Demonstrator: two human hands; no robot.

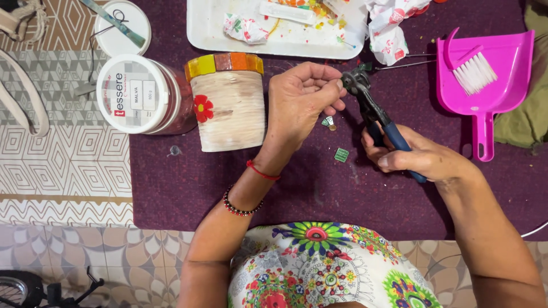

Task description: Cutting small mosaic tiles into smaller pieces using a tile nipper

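Nippers [374, 114] with blue handles are sitting in the person's right hand [414, 157], whose fingers [374, 145] are curling closed round the grips, while the dark metal head is pointing up and away toward the left hand [302, 100]. The left hand's fingers [334, 85] are pinching together right at the head of the tool; whatever tiny piece they may be holding is too small to make out. Both hands are hovering over the purple cloth [319, 194] that is covering the counter.

Just below the left fingers, a small pale chip [327, 121] is lying on the cloth, and a little green square tile [341, 154] is lying a bit nearer to the person, between the two hands. Beside the left hand, to its left, a pot [228, 105] is lying on its side, wrapped in pale ribbed material, showing a red flower and a rim of yellow and orange tiles. Touching it further left, a jar with a white lid [137, 94] is lying on its side too.

Beyond the hands, a white tray [211, 31] is holding crumpled paper and coloured bits. Off to the right, a pink dustpan [491, 74] is carrying a small white-bristled brush [474, 71], well apart from the nippers.
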